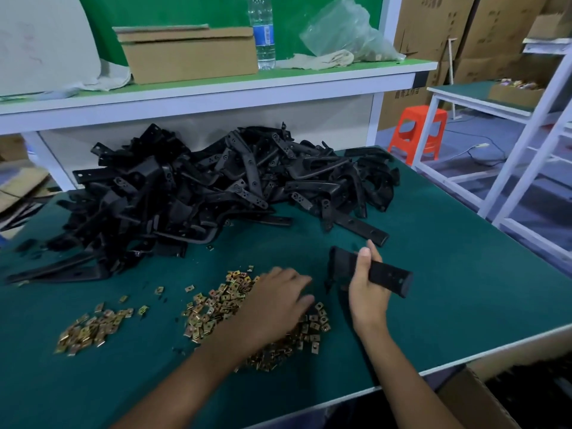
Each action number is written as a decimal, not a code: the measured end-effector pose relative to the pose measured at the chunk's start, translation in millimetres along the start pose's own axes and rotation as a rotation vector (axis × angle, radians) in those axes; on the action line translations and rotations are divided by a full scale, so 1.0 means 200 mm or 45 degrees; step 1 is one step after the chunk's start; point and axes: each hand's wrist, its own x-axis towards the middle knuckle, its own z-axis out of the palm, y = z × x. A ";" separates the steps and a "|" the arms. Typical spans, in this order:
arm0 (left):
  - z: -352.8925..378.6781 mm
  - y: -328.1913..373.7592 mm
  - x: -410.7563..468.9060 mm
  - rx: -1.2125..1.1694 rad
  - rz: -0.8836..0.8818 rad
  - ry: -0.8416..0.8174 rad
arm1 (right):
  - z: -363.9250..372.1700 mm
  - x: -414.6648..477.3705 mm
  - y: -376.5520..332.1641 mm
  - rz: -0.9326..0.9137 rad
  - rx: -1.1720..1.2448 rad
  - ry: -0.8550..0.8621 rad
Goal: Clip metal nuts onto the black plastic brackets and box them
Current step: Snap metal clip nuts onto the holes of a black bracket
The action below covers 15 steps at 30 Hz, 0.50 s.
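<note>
Room lies open on the green mat (448,258) right of the nut pile (213,308), out to the table's white edge (495,351); a cardboard box (473,400) sits below that. I see the left hand (275,301) flat-fingered on the pile, gripping nothing; the right hand (368,291), just right of it, clasps one black bracket (391,275). Behind the pile sprawls the bracket heap (192,193).

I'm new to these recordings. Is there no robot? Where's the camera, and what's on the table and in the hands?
No machine: a person works bare-handed, filmed by one head-worn camera looking down. On the green table lie a heap of black brackets and two scatters of gold-coloured metal nuts. The right hand grips one bracket. The left hand is over the larger scatter, blurred; whether it holds a nut cannot be seen. A cardboard box stands below the table's near right edge.
</note>
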 end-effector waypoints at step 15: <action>0.16 -0.13 0.02 -0.274 -0.311 0.419 | 0.00 -0.02 -0.04 -0.007 0.034 0.074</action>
